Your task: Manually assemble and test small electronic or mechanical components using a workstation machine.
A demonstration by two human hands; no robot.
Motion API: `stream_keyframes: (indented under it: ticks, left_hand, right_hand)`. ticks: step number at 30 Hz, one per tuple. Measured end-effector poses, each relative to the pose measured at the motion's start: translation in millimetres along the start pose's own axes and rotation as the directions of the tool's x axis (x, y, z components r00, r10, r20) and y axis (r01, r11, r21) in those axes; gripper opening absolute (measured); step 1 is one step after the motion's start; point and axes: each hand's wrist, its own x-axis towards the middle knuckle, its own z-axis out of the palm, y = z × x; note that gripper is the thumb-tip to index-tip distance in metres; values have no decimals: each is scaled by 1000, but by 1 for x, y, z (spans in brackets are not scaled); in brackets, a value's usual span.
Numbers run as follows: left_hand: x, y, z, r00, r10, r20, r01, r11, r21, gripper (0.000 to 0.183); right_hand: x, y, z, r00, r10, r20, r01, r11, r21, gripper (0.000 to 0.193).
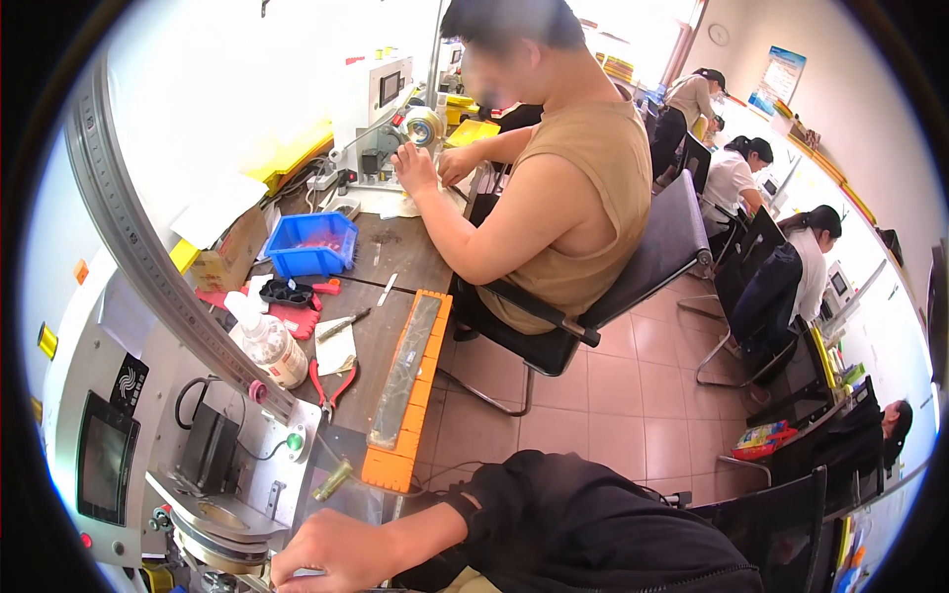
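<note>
My right hand (331,555) is at the lower edge, its forearm coming in from the right in a black sleeve (593,524). Its fingers are curled together beside a stack of round metal plates (217,539) on the bench machine. A small pale piece (309,571) shows under the fingers; what they grip is hidden. My left hand is outside the picture. Just beyond the right hand are a small greenish roll (333,481) and red-handled pliers (334,383). A grey machine with a dark screen (107,460) stands to the left.
An orange tray with a long grey slab (406,376) lies along the bench edge. Near it are a white bottle (272,346) and a blue bin (311,242). A curved-looking metal upright (138,227) crosses the left. A seated co-worker (554,198) works at another machine beyond.
</note>
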Motion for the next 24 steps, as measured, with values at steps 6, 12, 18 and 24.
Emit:
stream_keyframes:
  ticks: [6, 12, 18, 24]
  left_hand:
    - [-1, -7, -3, 997, -76, -4, 74, 978, -196, 24]
    - [1, -19, -6, 994, 100, -50, -104, 991, -87, 24]
    - [-1, -25, -5, 994, 83, -76, -91, 990, -110, 18]
    - [0, -31, -10, 988, 105, -114, -110, 993, -37, 16]
  right_hand:
    - [4, 5, -14, 997, 73, -7, -72, 995, 63, 14]
    - [8, 12, -26, 993, 102, 67, -102, 995, -10, 11]
    - [9, 16, -27, 993, 98, 71, -97, 995, -9, 11]
    - [14, 22, -36, 985, 164, 53, -163, 986, -17, 14]
